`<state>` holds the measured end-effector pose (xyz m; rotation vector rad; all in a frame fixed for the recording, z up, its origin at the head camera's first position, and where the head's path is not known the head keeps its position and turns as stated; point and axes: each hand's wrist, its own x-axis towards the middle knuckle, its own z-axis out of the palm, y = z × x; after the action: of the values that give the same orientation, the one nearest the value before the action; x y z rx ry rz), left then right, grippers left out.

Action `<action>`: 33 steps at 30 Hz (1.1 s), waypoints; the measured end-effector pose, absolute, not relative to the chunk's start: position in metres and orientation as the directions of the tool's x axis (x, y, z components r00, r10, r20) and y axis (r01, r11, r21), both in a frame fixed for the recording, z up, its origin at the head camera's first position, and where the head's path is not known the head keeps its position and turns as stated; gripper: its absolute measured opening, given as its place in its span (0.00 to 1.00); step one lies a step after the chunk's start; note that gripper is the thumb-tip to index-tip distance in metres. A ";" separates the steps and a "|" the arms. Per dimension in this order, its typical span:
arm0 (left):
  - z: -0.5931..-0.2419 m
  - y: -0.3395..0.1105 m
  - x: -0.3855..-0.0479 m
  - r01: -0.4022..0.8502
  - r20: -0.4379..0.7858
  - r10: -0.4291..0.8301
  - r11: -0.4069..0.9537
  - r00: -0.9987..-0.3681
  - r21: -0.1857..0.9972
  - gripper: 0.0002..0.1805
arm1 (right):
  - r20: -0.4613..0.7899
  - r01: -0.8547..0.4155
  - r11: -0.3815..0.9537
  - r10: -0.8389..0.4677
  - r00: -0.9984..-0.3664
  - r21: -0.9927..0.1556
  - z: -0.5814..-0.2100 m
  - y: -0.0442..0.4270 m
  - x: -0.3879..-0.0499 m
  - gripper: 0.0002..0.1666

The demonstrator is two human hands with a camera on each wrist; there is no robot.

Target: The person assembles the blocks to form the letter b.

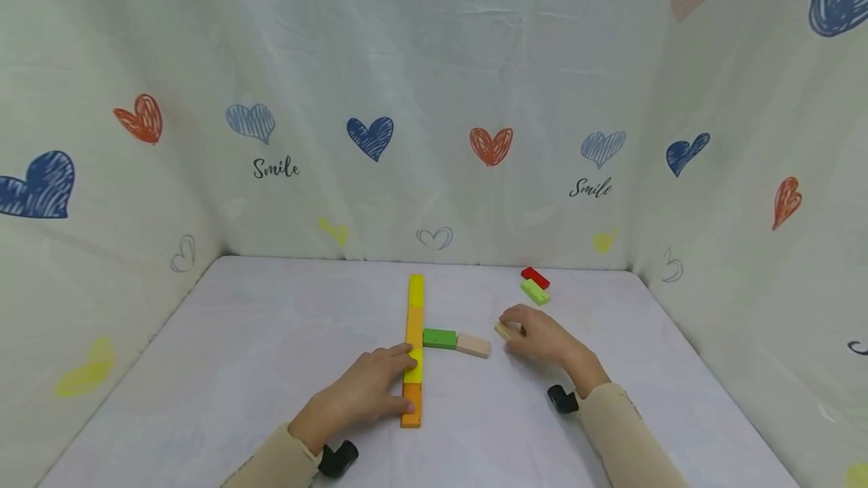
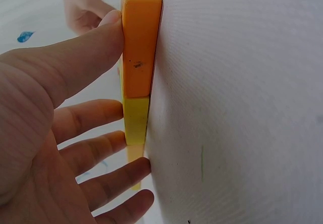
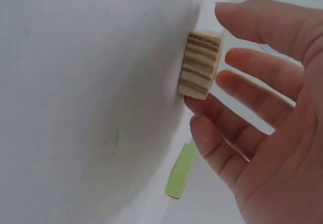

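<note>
A straight row of yellow and orange blocks (image 1: 414, 322) runs away from me down the middle of the table. My left hand (image 1: 366, 386) rests along its near part, thumb at the closest orange block (image 2: 139, 47) and spread fingertips at the yellow block (image 2: 136, 120). A green block (image 1: 439, 338) meets the row's right side, and a pale pinkish block (image 1: 473, 345) continues from it at a slight angle. Farther right, my right hand (image 1: 539, 337) is around a light wooden block (image 3: 199, 65) with striped grain. Its lower fingers touch the block; the thumb appears apart from it.
Behind the right hand lie a light green block (image 1: 535, 292) and a red block (image 1: 536, 277), close together. A white cloth covers the table (image 1: 224, 337). Heart-printed curtains (image 1: 434, 194) hang at the back and both sides. Black devices (image 1: 339, 459) sit at both wrists.
</note>
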<state>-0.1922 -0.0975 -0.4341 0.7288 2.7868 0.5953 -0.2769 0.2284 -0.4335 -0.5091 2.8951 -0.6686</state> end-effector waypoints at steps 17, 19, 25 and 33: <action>-0.432 -0.097 -0.191 0.424 -0.091 0.504 0.800 -0.859 0.424 0.35 | -0.078 -0.322 0.809 -0.409 -0.909 -0.492 -0.434 0.237 -0.269 0.28; -0.431 -0.097 -0.191 0.426 -0.090 0.505 0.800 -0.859 0.422 0.35 | -0.086 -0.311 0.813 -0.401 -0.912 -0.492 -0.433 0.235 -0.267 0.29; -0.431 -0.097 -0.191 0.435 -0.085 0.510 0.799 -0.856 0.416 0.35 | -0.095 -0.296 0.816 -0.390 -0.916 -0.496 -0.431 0.232 -0.263 0.29; -0.432 -0.097 -0.193 0.427 -0.095 0.506 0.802 -0.857 0.418 0.36 | -0.090 -0.328 0.811 -0.419 -0.904 -0.484 -0.432 0.235 -0.261 0.28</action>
<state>-0.1928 -0.0971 -0.4316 0.7301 2.7874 0.5764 -0.2608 0.2350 -0.4317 -0.5841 2.8044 -0.6973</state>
